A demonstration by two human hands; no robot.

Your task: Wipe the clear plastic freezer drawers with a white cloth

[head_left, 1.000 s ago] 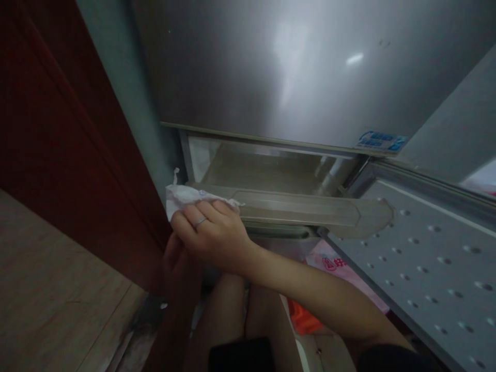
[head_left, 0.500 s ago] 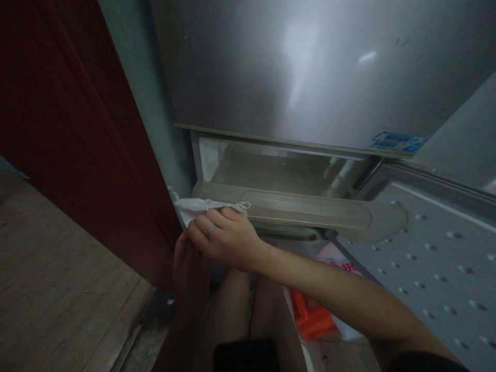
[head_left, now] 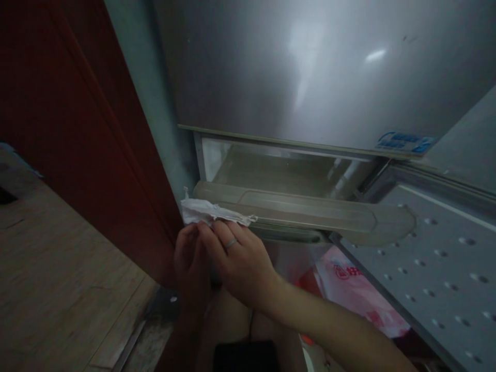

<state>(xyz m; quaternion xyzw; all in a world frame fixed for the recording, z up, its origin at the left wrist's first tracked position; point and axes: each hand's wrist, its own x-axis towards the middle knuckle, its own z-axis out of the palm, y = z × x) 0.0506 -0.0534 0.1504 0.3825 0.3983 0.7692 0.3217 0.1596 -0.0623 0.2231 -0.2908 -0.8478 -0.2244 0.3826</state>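
Note:
A thin, crumpled white piece of material [head_left: 215, 211] with twisted ends is pinched between my two hands; whether it is cloth, paper or plastic I cannot tell. My left hand [head_left: 189, 258] grips its lower edge with fingers closed, partly in shadow. Beside it, my right hand [head_left: 242, 263], with a ring on one finger, is closed on the same edge. Both hands are in front of the left end of a clear plastic drawer [head_left: 306, 209], pulled partway out of the refrigerator. The fingertips are partly hidden behind the material.
Above the drawer is a shiny refrigerator door [head_left: 251, 77]. To the right, a lower door with a dimpled inner panel [head_left: 437, 268] stands open. A pink-and-white plastic bag [head_left: 356, 289] lies below it. The left side has a dark red wooden door [head_left: 96, 144] near a pale wall.
My right hand has shifted a little right and down. The white material is more spread out above the fingers. More of the pink-and-white bag shows.

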